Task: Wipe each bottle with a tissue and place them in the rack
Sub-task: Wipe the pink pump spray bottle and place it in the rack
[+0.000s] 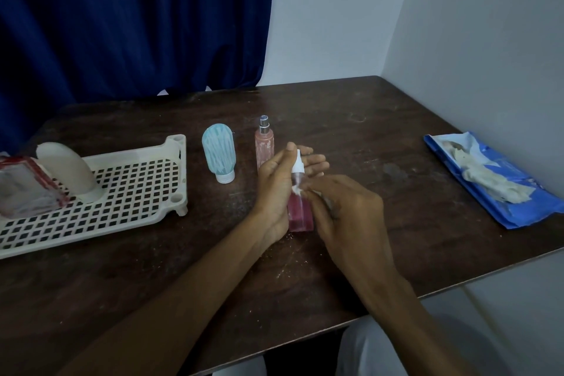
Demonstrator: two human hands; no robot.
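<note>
Pink and only part-wiped, I judge, the spray bottle is leaning in my left hand, whose fingers are lying nearly straight behind its white cap, thumb alongside. Whether its base is touching the table I cannot tell. My right hand is curling in and pinching a scrap of tissue against the bottle's shoulder. So the wiping step is under way. The next move is calling for a rub down the lower body, then a carry left to the rack, where a white bottle is already lying. A blue bottle and a peach sprayer are waiting just behind my hands.
</note>
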